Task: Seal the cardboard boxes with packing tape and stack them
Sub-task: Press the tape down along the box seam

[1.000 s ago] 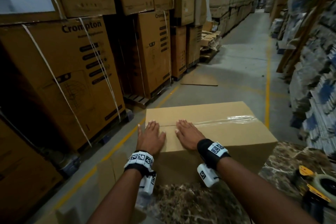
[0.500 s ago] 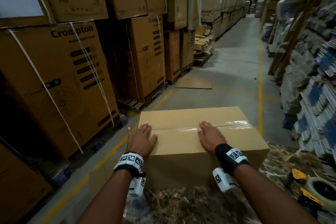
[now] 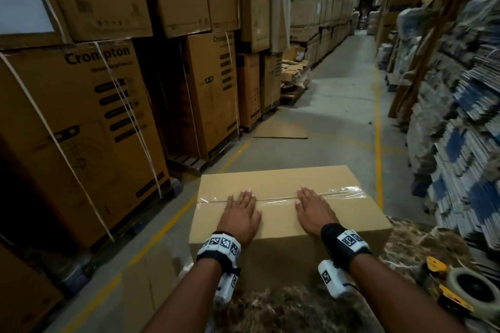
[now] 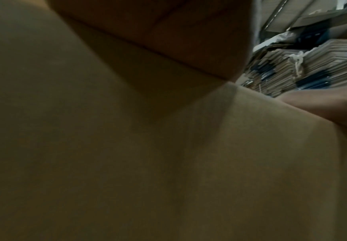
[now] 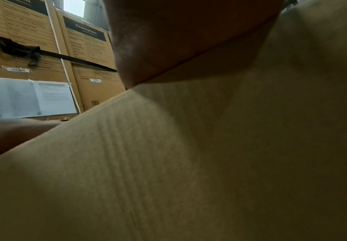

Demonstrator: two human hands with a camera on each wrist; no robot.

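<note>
A plain brown cardboard box (image 3: 276,181) sits in front of me on a marbled surface (image 3: 414,240). Clear packing tape (image 3: 349,192) runs along its top seam. My left hand (image 3: 240,209) lies flat on the left part of the lid, fingers straight over the tape. My right hand (image 3: 311,207) lies flat to the right of the middle, fingertips at the seam. Both wrist views are filled by the box's front wall (image 4: 168,163) (image 5: 189,163), with the heel of each hand resting on its top edge. A yellow tape dispenser (image 3: 465,286) lies at the lower right.
Tall stacks of printed cartons (image 3: 81,121) on pallets line the left side of the aisle. Bundles of flattened cardboard (image 3: 465,127) are stacked on the right. A loose cardboard sheet (image 3: 281,131) lies on the concrete floor ahead. Another brown box (image 3: 151,281) stands low at my left.
My left hand slid from the box's left edge inward onto the taped seam. My right hand moved right along the tape, then stayed near the middle.
</note>
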